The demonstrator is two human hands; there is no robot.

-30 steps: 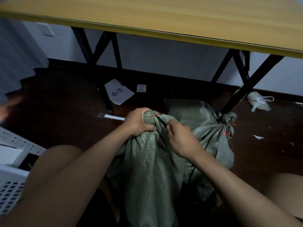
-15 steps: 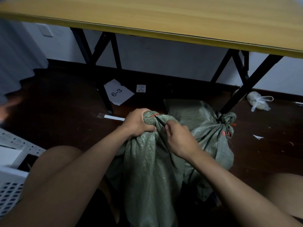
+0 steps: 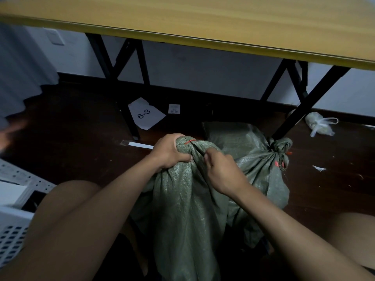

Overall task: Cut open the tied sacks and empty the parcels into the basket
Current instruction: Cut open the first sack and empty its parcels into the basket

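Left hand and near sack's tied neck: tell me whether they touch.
Touching. The head view shows the left hand gripping the near sack just below its red tie.

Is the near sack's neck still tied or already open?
Tied: red tie still circles the near sack neck, gripped by left hand; right hand holds blade there.

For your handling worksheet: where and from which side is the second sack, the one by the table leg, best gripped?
Grip the second sack by its bunched neck, just below the knot, coming from above. There the cloth gathers narrow enough for a hand to close round; the body below is wide and slack.
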